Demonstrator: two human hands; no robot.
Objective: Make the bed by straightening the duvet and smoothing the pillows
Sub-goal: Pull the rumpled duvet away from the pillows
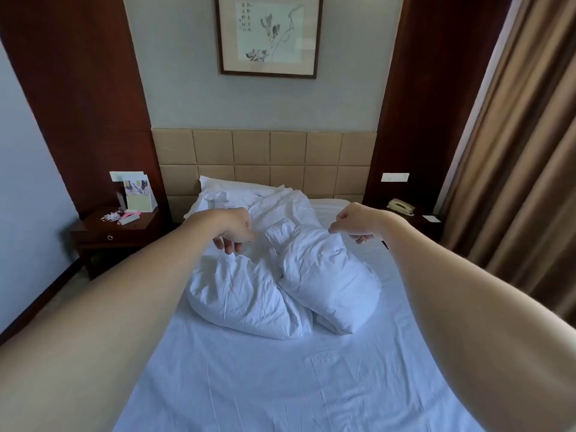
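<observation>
A white duvet [249, 294] lies crumpled in two puffy lumps across the middle of the bed, on a wrinkled white sheet [280, 385]. A white pillow [224, 188] leans at the head, left of centre, partly under rumpled cloth. Both my arms stretch forward over the bed. My left hand [233, 232] hovers just above the left lump, fingers hanging loosely curled and holding nothing. My right hand [355, 222] hovers at the top edge of the right lump, fingers loosely curled, with no cloth visibly gripped.
A tan padded headboard [268, 157] backs the bed. A dark nightstand [118, 232] with cards and small pink items stands to the left. A beige telephone [400, 207] sits on the right stand. Brown curtains [514, 182] hang along the right side.
</observation>
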